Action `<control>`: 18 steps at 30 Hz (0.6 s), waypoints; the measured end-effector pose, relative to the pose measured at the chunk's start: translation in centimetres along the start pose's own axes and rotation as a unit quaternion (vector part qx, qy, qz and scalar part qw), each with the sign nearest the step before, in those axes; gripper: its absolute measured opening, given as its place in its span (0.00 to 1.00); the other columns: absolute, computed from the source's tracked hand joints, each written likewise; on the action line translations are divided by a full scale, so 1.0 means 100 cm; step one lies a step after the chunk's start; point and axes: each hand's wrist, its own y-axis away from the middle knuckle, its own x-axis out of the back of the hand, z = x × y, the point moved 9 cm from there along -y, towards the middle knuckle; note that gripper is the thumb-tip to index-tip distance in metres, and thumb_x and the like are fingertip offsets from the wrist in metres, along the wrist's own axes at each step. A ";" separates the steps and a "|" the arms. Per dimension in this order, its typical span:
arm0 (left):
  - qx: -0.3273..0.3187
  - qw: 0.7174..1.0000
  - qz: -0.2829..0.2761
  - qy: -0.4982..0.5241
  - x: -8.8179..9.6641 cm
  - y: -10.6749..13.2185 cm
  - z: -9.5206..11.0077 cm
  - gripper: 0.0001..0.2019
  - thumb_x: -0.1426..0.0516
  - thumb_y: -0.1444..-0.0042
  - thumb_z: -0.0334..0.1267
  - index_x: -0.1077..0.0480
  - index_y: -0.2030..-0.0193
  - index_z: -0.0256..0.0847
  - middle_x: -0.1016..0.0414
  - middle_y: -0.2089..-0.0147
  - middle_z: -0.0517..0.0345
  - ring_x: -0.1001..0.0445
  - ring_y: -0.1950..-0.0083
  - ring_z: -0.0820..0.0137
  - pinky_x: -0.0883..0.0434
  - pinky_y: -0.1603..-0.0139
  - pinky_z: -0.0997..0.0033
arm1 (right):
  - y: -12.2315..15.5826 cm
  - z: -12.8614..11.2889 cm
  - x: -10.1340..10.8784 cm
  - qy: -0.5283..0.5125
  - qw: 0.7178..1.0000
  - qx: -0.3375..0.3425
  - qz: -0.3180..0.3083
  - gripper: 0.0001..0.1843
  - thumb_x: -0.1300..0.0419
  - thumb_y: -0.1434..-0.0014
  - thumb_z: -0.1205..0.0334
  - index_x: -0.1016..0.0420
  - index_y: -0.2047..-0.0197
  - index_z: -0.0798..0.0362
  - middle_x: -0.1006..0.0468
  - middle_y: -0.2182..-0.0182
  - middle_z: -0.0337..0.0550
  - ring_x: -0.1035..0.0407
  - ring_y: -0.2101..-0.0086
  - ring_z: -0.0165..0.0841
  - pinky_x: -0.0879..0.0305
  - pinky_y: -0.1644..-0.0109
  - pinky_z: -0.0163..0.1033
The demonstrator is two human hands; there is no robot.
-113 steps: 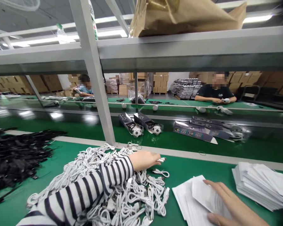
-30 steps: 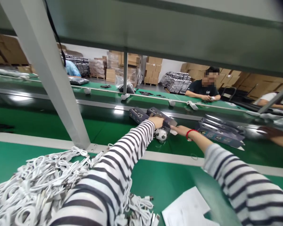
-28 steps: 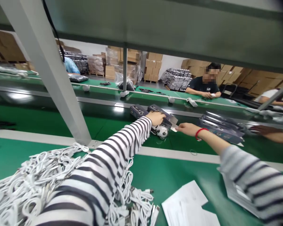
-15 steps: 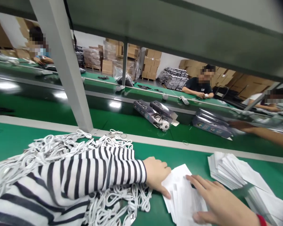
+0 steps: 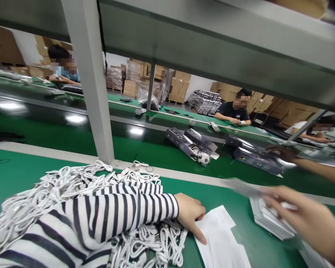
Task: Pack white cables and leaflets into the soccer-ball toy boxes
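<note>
My left hand (image 5: 190, 216) rests on the green table at the left edge of some loose white paper sheets (image 5: 222, 238). Its fingers are loosely bent and its thumb lies on the paper; nothing shows in it. A heap of coiled white cables (image 5: 72, 182) lies under and around my striped sleeve. My right hand (image 5: 301, 217) is blurred by motion at the right. It hovers over a stack of white leaflets (image 5: 268, 223) and pinches one white sheet (image 5: 240, 186) that sticks out to the left.
Beyond the table a dark conveyor carries long dark boxes (image 5: 184, 141), a small football-shaped item (image 5: 204, 159) and more boxes (image 5: 254, 160), where another person's hand (image 5: 279, 152) reaches. A grey post (image 5: 92, 85) rises at the table's back edge. Co-workers sit across.
Both my hands came back from the box on the conveyor to the table. My right hand then left the loose sheets and moved right, lifting one sheet over the stack.
</note>
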 end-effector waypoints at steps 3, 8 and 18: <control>0.002 1.000 0.002 0.003 0.000 -0.001 -0.002 0.21 0.43 0.56 0.59 0.39 0.65 0.44 0.31 0.56 0.58 0.29 0.60 0.65 0.40 0.73 0.72 | -0.069 0.000 0.007 0.159 0.982 0.043 0.097 0.22 0.56 0.35 0.50 0.24 0.56 0.52 0.25 0.68 0.46 0.30 0.71 0.33 0.38 0.70 0.34; -0.004 1.000 0.003 0.010 -0.001 -0.005 -0.005 0.21 0.42 0.58 0.58 0.38 0.65 0.45 0.31 0.58 0.60 0.29 0.63 0.66 0.38 0.72 0.71 | -0.160 0.020 -0.111 0.262 0.957 0.029 -0.124 0.15 0.51 0.39 0.66 0.23 0.56 0.53 0.26 0.65 0.52 0.29 0.69 0.38 0.40 0.70 0.36; -0.037 0.999 0.008 0.017 0.001 -0.007 -0.006 0.17 0.46 0.51 0.56 0.36 0.64 0.46 0.28 0.58 0.61 0.28 0.60 0.66 0.36 0.68 0.69 | -0.199 0.063 -0.157 0.035 0.989 -0.057 -0.130 0.22 0.53 0.37 0.56 0.33 0.44 0.55 0.26 0.53 0.50 0.32 0.52 0.39 0.39 0.48 0.39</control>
